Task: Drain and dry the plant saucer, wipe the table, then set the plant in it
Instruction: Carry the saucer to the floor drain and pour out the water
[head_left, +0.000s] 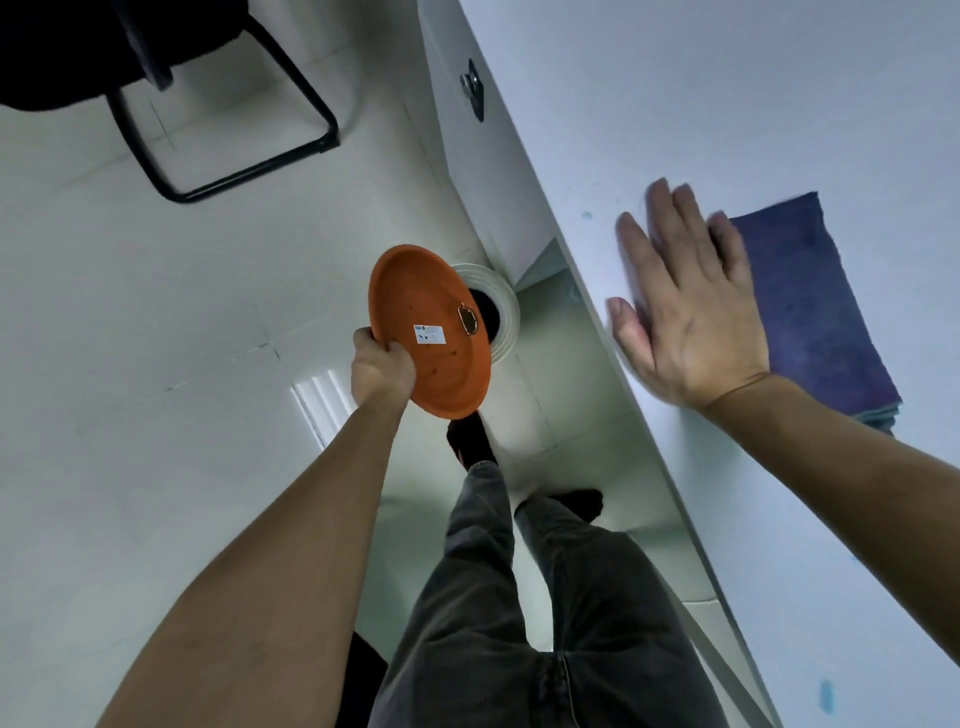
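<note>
My left hand (382, 368) grips the rim of a round orange plastic saucer (428, 332) and holds it tilted over a white bin (506, 312) on the floor. A small sticker and a dark patch show on the saucer's inner face. My right hand (685, 306) hovers flat with fingers spread over the edge of the white table (779, 104), next to a folded blue cloth (810, 306) that its fingertips partly overlap. The plant is not in view.
A black chair (208, 104) with a metal sled base stands on the pale tiled floor at the upper left. My legs in dark trousers (519, 597) stand beside the table's edge. A metal fitting (472, 85) sits on the table's side panel.
</note>
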